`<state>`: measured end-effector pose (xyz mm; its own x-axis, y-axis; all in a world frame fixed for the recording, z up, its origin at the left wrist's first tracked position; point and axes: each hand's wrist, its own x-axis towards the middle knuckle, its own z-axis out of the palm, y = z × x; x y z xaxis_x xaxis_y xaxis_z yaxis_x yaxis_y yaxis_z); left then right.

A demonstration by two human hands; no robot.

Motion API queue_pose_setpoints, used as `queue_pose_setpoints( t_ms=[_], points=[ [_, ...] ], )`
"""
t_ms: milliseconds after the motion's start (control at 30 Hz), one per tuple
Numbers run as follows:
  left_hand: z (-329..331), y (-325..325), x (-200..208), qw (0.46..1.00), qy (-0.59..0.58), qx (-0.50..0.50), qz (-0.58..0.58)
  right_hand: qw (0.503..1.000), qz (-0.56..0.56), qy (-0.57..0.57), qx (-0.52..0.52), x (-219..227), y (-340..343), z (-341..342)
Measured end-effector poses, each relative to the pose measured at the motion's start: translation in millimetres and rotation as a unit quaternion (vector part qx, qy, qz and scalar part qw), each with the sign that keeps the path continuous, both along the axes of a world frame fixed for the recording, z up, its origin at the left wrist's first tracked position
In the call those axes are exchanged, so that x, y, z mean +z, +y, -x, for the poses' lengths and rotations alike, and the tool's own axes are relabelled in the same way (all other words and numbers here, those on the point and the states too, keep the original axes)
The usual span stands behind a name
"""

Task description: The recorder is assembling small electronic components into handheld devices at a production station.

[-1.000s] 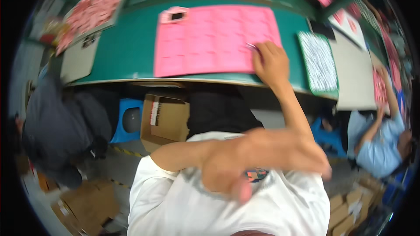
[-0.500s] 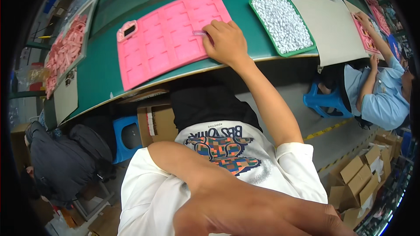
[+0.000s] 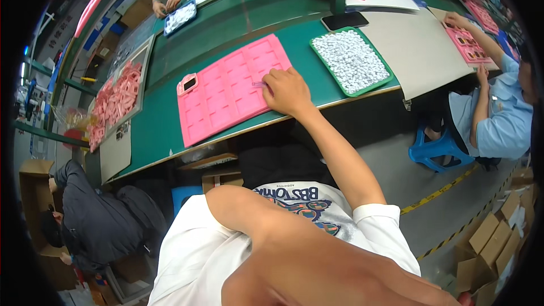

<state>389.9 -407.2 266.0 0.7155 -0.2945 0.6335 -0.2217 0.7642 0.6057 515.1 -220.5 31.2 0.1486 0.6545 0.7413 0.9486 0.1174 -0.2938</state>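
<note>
On the green bench lies a pink tray (image 3: 218, 116) with rows of square recesses. A small pink frame with a dark rectangular window (image 3: 189, 84) rests at its far left corner. My right hand (image 3: 287, 92) is over the tray's right part, its fingers closed round a thin, clear purplish stick (image 3: 259, 84) whose end sticks out to the left. My left hand (image 3: 340, 275) is very close to the camera, large and blurred across the bottom; its fingertips run out of view. Right of the tray stands a green-rimmed tray of small white pieces (image 3: 351, 62).
A pale tray heaped with pink parts (image 3: 119, 93) stands at the left. A black phone (image 3: 344, 21) lies beyond the white pieces. At the right, a co-worker in light blue (image 3: 498, 113) handles a pink tray (image 3: 466, 45). Another person works across the bench. Open cartons (image 3: 493, 243) stand lower right.
The view has tilted, so more of the far bench and the person across it show. My right hand stays at the tray with the stick. My left hand stays near the camera.
</note>
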Motion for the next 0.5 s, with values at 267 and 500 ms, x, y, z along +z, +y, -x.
queue_pose_setpoints(
  t_ms=[267,500],
  points=[
    [-8.5,-35.1,-8.5,0.996,0.045,-0.078,0.013,1.0,-0.008,0.012,0.004,-9.4,-0.8,1.3],
    [0.3,-56.2,-24.9,0.983,0.082,-0.143,0.079,1.0,-0.006,-0.007,-0.009,-19.0,5.4,-1.6]
  ],
)
